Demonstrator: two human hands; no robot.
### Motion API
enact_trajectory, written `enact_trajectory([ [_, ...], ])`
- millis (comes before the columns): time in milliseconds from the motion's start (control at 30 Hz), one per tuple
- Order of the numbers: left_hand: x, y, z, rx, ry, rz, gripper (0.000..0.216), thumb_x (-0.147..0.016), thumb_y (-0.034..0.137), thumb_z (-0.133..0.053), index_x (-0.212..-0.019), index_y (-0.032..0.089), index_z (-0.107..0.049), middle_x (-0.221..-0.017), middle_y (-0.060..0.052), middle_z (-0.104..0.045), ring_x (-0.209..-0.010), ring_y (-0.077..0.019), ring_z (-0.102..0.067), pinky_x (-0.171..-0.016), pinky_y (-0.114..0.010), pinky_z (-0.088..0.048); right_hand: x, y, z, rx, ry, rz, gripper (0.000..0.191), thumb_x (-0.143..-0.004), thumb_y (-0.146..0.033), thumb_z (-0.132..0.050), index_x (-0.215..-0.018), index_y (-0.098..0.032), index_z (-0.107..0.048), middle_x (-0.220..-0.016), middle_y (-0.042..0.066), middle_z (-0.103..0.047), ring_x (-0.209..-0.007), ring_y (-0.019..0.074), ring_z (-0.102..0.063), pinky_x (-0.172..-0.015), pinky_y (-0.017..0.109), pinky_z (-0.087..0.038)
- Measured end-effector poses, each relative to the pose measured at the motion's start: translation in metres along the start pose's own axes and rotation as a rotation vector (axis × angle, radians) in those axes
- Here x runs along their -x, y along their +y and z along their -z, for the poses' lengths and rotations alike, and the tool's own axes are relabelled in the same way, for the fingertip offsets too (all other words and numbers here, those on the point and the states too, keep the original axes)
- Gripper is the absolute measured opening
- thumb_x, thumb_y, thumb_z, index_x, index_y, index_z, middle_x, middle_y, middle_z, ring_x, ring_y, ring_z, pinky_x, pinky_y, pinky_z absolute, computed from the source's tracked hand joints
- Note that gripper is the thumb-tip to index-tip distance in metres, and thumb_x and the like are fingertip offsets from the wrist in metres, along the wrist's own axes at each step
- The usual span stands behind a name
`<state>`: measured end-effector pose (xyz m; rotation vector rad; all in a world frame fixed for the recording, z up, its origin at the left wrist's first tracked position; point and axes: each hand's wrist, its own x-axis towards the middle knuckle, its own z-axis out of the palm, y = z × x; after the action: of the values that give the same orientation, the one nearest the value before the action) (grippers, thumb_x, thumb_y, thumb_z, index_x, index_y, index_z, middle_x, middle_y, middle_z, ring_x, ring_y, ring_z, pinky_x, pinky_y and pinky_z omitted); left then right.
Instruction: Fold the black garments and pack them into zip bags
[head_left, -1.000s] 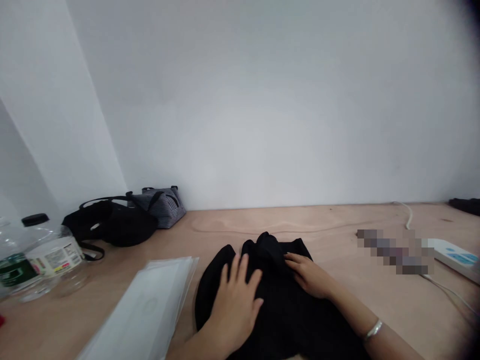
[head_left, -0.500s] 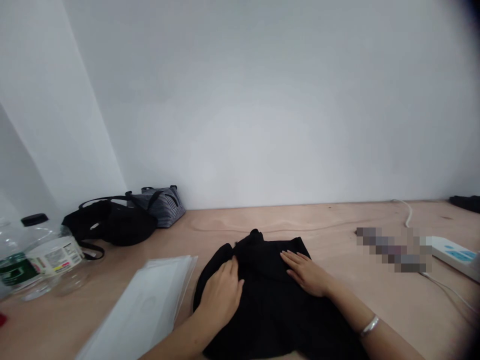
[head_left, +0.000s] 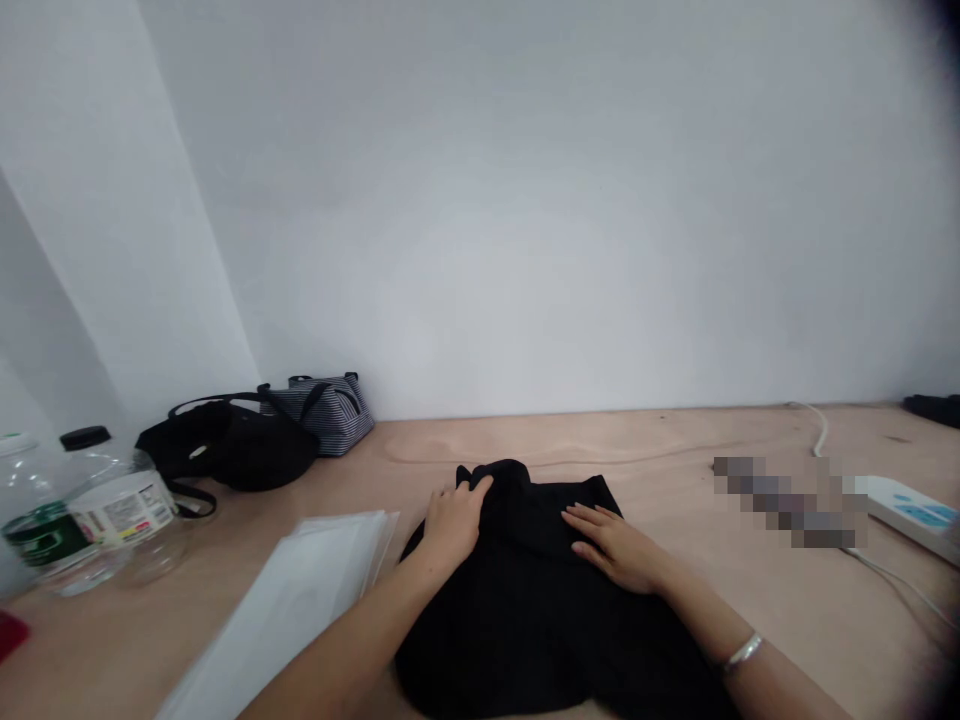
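Observation:
A black garment (head_left: 517, 620) lies spread on the wooden table in front of me, its far edge bunched and raised near the middle. At that bunched part, my left hand (head_left: 454, 525) has its fingers closed on the cloth; the fingertips are partly hidden by the folds. My right hand (head_left: 616, 548) rests flat on the garment's right side, fingers stretched out and holding nothing. A silver bracelet (head_left: 744, 652) circles the right wrist.
Clear plastic sleeves (head_left: 277, 600) lie left of the garment. Beyond them stand plastic bottles (head_left: 124, 510), a black bag (head_left: 232, 450) and a striped bag (head_left: 337, 415). On the right are a white power strip (head_left: 911, 512), a cable (head_left: 896, 580) and a blurred-out item (head_left: 787, 500).
My left hand has moved away from me and slightly right, up to the garment's far edge, where the cloth is now more bunched. The right hand has stayed in place.

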<state>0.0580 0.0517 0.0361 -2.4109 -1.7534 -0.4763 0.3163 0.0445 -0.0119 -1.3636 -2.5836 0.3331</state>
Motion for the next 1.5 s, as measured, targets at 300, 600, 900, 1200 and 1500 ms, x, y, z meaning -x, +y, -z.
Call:
enact_trajectory([
  [300,-0.007,-0.047,0.028,0.073,0.057,0.044,0.028,-0.089,0.033,-0.034,-0.101,0.022,-0.056,-0.1,-0.004,-0.062,-0.09,-0.0199,-0.058,-0.076,-0.029,-0.044,0.01,0.011,0.015,-0.022,0.036,-0.012,0.034,-0.075,-0.018,-0.044,-0.102,-0.022,-0.064,-0.122,0.006,-0.052,-0.111,0.0224,-0.048,-0.098,0.041,-0.03],
  [600,0.034,-0.016,-0.004,-0.039,-0.009,-0.124,0.048,-0.088,0.043,-0.034,-0.132,0.025,-0.033,-0.139,-0.011,-0.029,-0.127,-0.0272,-0.023,-0.101,-0.049,-0.014,0.007,-0.014,0.014,0.02,0.089,0.001,0.057,-0.083,-0.056,-0.033,-0.13,-0.024,-0.038,-0.138,0.007,-0.033,-0.128,0.0249,-0.023,-0.104,0.047,-0.013],
  [900,0.017,-0.034,-0.01,0.041,-0.178,-0.097,0.052,-0.088,0.051,-0.027,-0.134,0.026,-0.028,-0.14,-0.008,-0.029,-0.129,-0.027,-0.021,-0.1,-0.049,-0.015,-0.014,-0.007,0.006,0.1,0.034,-0.042,0.045,-0.09,-0.044,-0.02,-0.126,-0.027,-0.044,-0.131,0.005,-0.043,-0.123,0.022,-0.033,-0.101,0.042,-0.021],
  [1200,-0.019,-0.054,-0.002,0.117,-0.036,0.015,0.011,-0.08,0.023,-0.049,-0.08,0.017,-0.059,-0.089,-0.007,-0.062,-0.087,-0.022,-0.057,-0.077,-0.032,-0.04,-0.043,0.015,0.017,0.321,0.211,-0.179,0.03,-0.077,-0.008,-0.037,-0.094,-0.016,-0.062,-0.098,0.013,-0.061,-0.095,0.0232,-0.052,-0.086,0.039,-0.029],
  [1500,0.041,-0.038,0.079,0.439,-0.242,-0.306,0.005,-0.081,0.024,-0.048,-0.081,0.021,-0.053,-0.102,0.001,-0.06,-0.09,-0.0152,-0.055,-0.079,-0.025,-0.04,0.03,-0.015,0.058,0.253,0.232,-0.06,0.011,-0.062,-0.01,-0.047,-0.067,-0.02,-0.05,-0.067,-0.002,-0.057,-0.066,0.0129,-0.052,-0.089,0.034,-0.028],
])
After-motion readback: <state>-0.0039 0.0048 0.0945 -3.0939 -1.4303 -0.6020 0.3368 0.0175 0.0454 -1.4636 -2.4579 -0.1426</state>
